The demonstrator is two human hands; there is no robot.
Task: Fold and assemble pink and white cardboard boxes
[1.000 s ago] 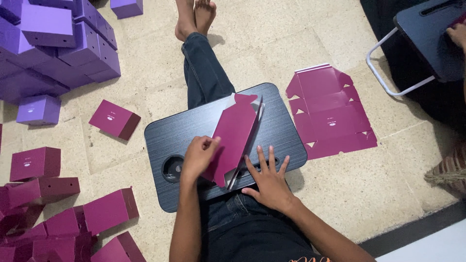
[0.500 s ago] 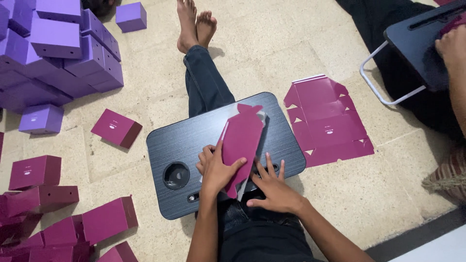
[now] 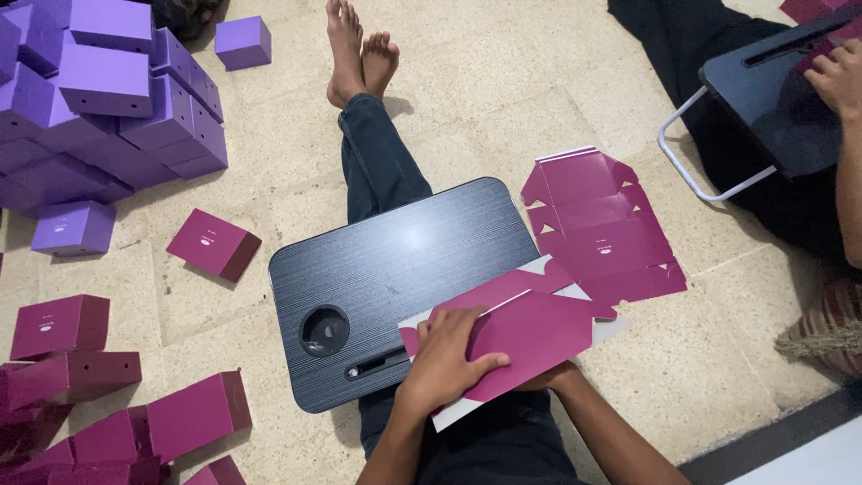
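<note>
A flat magenta box blank (image 3: 525, 328) with a white underside lies tilted over the near right corner of the black lap table (image 3: 386, 269). My left hand (image 3: 446, 357) presses on its left part, fingers curled over the fold. My right hand (image 3: 539, 379) is mostly hidden under the blank's near edge and grips it from below. A stack of flat magenta blanks (image 3: 602, 224) rests on the floor right of the table.
Folded magenta boxes (image 3: 214, 244) lie at left and bottom left (image 3: 193, 413). Purple boxes (image 3: 117, 99) are piled at top left. My legs and bare feet (image 3: 359, 49) stretch under the table. Another person's hand (image 3: 840, 76) works at a second black lap table (image 3: 772, 99), top right.
The blank has been turned from upright on the table to lying across its near right corner. My right hand went from flat on the table to under the blank.
</note>
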